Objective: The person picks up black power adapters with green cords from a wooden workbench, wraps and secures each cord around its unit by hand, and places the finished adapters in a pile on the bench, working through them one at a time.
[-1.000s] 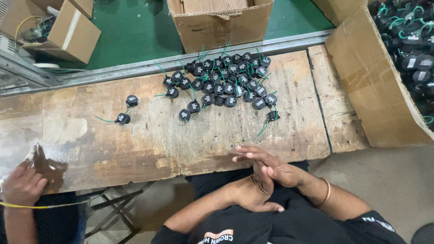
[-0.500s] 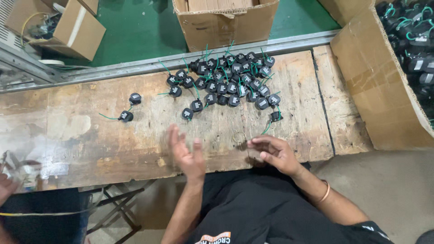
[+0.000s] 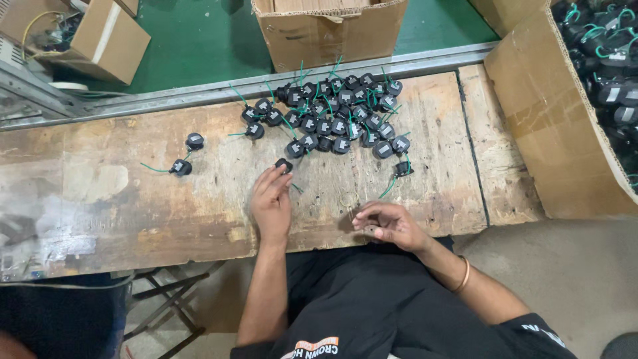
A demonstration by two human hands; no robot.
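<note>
My left hand [image 3: 272, 203] lies stretched out on the worn wooden bench [image 3: 133, 199], its thumb and fingertips closed on a single small black part [image 3: 284, 163]. My right hand [image 3: 391, 225] rests at the bench's near edge with its fingers curled around a tiny dark piece [image 3: 368, 231]. Just beyond both hands is a pile of several black parts with green wires [image 3: 339, 113]. One more wired part [image 3: 401, 167] lies apart from the pile, above my right hand.
Two stray wired parts [image 3: 194, 141] [image 3: 179, 167] lie to the left. A big cardboard box [image 3: 565, 126] on the right holds several black parts [image 3: 611, 80]. More boxes [image 3: 325, 33] [image 3: 109, 36] stand on the green floor beyond a metal rail [image 3: 199, 96].
My hands have come apart from being clasped at the bench edge. The left hand has reached forward to the single black part. The right hand has curled on a small piece. A neighbour's hand at the left has gone.
</note>
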